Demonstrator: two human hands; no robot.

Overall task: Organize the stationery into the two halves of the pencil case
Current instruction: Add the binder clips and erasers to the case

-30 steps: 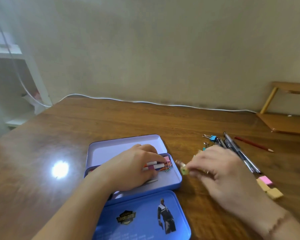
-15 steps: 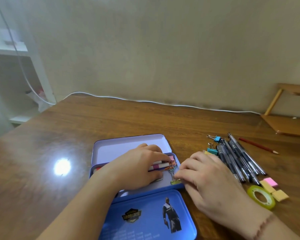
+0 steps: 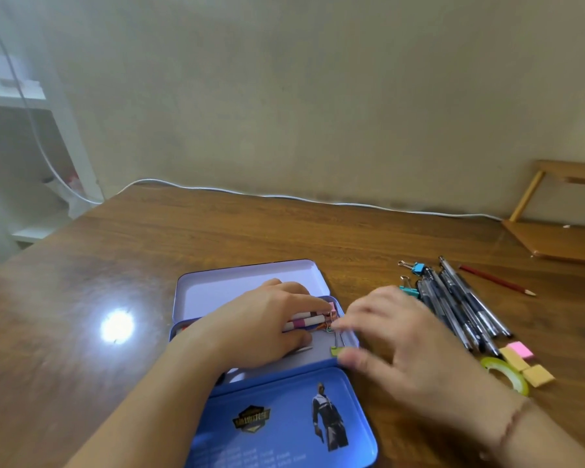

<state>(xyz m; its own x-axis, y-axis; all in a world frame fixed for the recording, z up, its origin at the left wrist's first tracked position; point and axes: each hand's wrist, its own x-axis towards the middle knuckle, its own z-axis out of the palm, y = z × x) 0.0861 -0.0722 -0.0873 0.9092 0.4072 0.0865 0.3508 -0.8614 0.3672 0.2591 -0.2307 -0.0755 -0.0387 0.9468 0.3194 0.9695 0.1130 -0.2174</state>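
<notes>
Pencil case sits open on the wooden table, a blue tin with one pale tray tilted up at the far side, a middle tray below it and a printed lid lying nearest the camera; only one view here, the head camera looking down. Left hand lies across the middle tray, fingers stretched out flat and pressing down on a small bundle of white and pink-banded sticks with a pink clip at its end; nothing curled round them, just a flat press. Right hand comes in from the right, blurred, fingers reaching over the tray's right edge; fingertips hover beside a green binder clip lying in the tray, and whether they pinch it or merely touch it, cannot tell through the blur. Off to the right on the table: a row of dark pens side by side; two blue binder clips at their far end; a red pencil beyond; a roll of green tape near the wrist; pink and yellow erasers just beside the tape. White cable runs along the table's back edge.
</notes>
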